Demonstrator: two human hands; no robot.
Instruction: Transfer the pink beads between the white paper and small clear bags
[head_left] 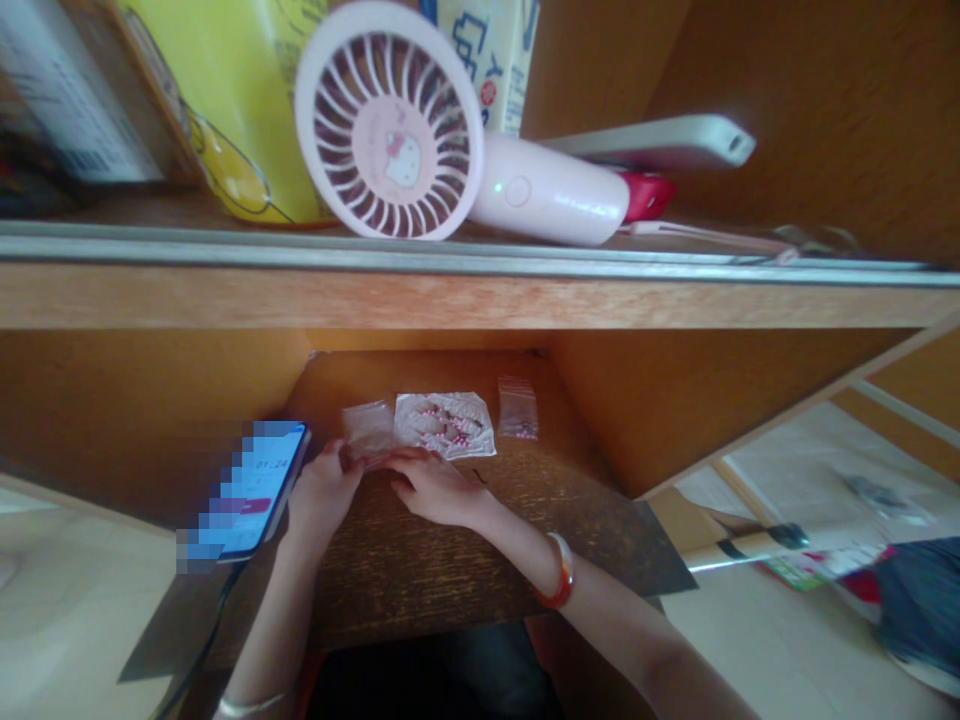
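Observation:
My left hand (326, 492) and my right hand (433, 487) meet over the dark wooden desktop, their fingertips pinched close together. What lies between the fingers is too small to make out. Right at the fingertips, a clear plastic bag (369, 425) lies flat, its lower edge partly covered by them. Just beyond my right hand is a crumpled white sheet (480, 412) with small pink beads (459, 440) on it. To its right rests a small clear zip bag (517, 405) with a few beads at its bottom.
Left of my left hand, a lit phone (262, 490) leans with a cable (214, 625) running down. Above the desk, a shelf edge (480, 295) crosses the view, bearing a pink handheld fan (551, 188), a yellow package (247, 110) and a white device (675, 140). Wooden side panels enclose the desk.

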